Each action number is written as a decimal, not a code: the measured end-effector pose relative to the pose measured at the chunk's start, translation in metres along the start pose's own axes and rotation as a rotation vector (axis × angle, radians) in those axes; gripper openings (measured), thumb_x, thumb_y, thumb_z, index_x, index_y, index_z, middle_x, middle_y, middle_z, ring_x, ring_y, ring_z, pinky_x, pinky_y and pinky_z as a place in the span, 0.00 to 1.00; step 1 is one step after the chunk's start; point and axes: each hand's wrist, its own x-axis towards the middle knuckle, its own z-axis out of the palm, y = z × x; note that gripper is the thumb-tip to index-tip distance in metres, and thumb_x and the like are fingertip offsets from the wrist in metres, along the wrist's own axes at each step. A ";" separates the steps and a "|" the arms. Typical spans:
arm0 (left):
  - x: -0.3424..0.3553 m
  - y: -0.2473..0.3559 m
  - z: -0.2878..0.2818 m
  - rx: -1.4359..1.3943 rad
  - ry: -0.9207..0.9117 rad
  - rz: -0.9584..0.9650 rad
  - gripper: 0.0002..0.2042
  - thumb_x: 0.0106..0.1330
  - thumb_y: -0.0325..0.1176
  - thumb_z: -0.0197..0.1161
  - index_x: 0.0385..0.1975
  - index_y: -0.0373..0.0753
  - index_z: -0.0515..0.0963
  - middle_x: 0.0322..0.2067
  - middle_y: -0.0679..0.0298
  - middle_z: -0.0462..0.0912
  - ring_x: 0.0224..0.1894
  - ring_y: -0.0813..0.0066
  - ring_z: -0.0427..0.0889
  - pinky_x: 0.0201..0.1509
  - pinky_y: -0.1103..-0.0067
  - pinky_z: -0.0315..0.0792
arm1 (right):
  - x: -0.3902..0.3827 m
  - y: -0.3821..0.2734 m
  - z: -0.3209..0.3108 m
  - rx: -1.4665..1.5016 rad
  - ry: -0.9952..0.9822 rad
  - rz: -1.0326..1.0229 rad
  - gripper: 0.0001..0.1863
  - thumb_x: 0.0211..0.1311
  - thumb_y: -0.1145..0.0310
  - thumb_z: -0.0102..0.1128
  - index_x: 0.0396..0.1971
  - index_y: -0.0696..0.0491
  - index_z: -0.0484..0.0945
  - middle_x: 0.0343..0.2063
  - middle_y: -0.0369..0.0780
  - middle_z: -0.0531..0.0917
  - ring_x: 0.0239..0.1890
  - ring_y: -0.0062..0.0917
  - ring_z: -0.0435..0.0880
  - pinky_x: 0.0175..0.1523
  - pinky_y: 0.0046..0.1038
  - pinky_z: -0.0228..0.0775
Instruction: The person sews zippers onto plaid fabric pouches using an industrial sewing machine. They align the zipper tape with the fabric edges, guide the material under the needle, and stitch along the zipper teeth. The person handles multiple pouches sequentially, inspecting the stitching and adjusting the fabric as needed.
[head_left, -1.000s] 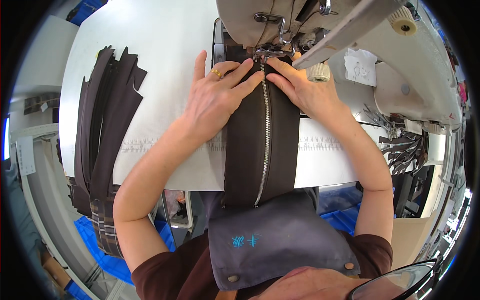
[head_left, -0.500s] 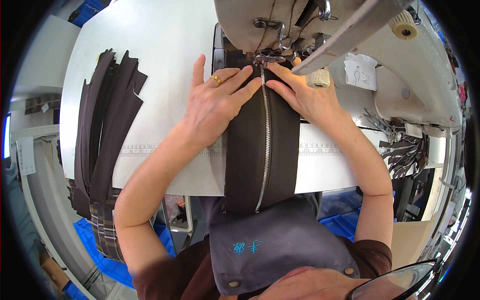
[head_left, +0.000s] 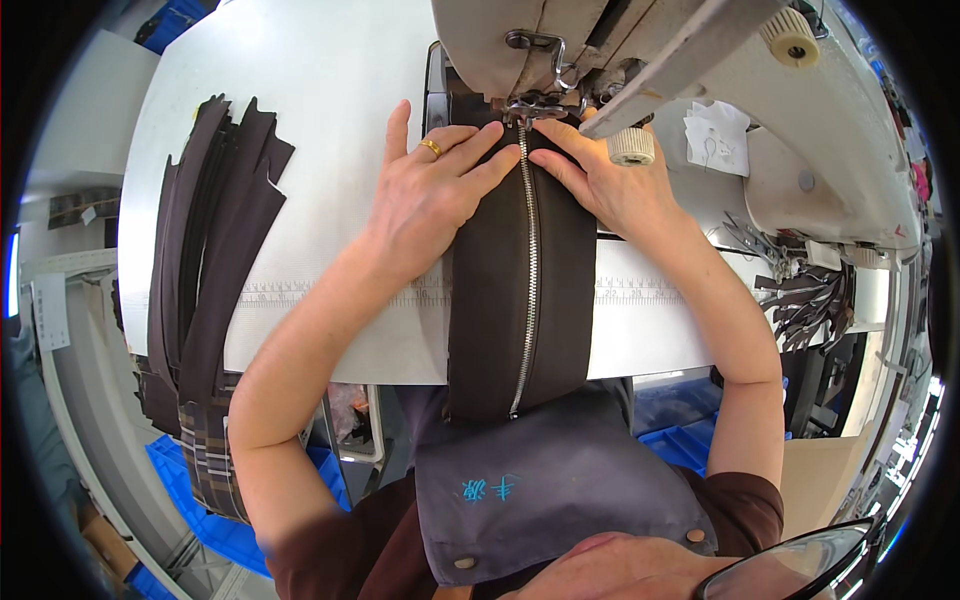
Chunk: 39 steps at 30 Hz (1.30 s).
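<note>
A long dark brown fabric panel (head_left: 480,300) with a silver zipper (head_left: 530,280) down its middle lies on the white table and runs under the presser foot (head_left: 525,110) of a sewing machine (head_left: 520,50). My left hand (head_left: 430,195), with a gold ring, rests open on the panel left of the zipper, fingertips close to the foot. On the other side, my right hand (head_left: 620,190) presses open on the panel, thumb and forefinger apart near the zipper. Some of its fingers are hidden behind the machine.
Dark fabric strips (head_left: 200,240) and plaid cloth (head_left: 205,450) drape at the table's left. Right are scissors (head_left: 750,235), small cut pieces (head_left: 805,305) and white paper (head_left: 715,135). Blue bins (head_left: 195,480) sit below the table (head_left: 310,130). A metal arm (head_left: 680,65) overhangs my right hand.
</note>
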 end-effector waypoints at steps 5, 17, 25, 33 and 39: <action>0.000 -0.002 0.000 -0.004 -0.007 0.002 0.18 0.58 0.30 0.55 0.49 0.50 0.80 0.51 0.68 0.79 0.50 0.71 0.76 0.66 0.50 0.48 | 0.001 0.001 0.002 0.004 -0.030 0.014 0.15 0.52 0.55 0.66 0.39 0.44 0.84 0.27 0.36 0.79 0.35 0.32 0.75 0.38 0.31 0.65; 0.003 -0.004 0.002 -0.006 -0.002 -0.003 0.19 0.57 0.28 0.55 0.49 0.50 0.79 0.51 0.67 0.79 0.52 0.71 0.76 0.67 0.49 0.48 | -0.002 0.004 0.005 -0.032 -0.045 0.022 0.14 0.53 0.55 0.65 0.37 0.46 0.84 0.29 0.37 0.79 0.37 0.32 0.75 0.40 0.32 0.66; 0.004 -0.005 0.001 -0.029 -0.030 -0.013 0.19 0.58 0.27 0.55 0.50 0.50 0.78 0.51 0.66 0.79 0.53 0.70 0.76 0.67 0.48 0.47 | -0.002 0.008 0.004 0.029 -0.071 0.031 0.16 0.54 0.55 0.64 0.38 0.49 0.83 0.39 0.40 0.80 0.48 0.35 0.76 0.50 0.34 0.67; 0.007 -0.008 0.000 -0.046 -0.046 -0.018 0.20 0.59 0.26 0.54 0.51 0.51 0.78 0.53 0.66 0.78 0.54 0.71 0.75 0.67 0.47 0.46 | 0.004 0.006 -0.005 0.089 -0.186 0.112 0.17 0.55 0.57 0.63 0.41 0.50 0.81 0.43 0.40 0.79 0.50 0.36 0.75 0.53 0.36 0.66; 0.006 -0.008 0.000 -0.029 -0.011 0.003 0.19 0.58 0.26 0.55 0.50 0.50 0.79 0.51 0.67 0.79 0.52 0.70 0.77 0.67 0.47 0.48 | -0.053 0.029 -0.146 -0.047 0.033 0.007 0.24 0.48 0.60 0.69 0.46 0.53 0.79 0.41 0.39 0.82 0.44 0.34 0.78 0.51 0.35 0.68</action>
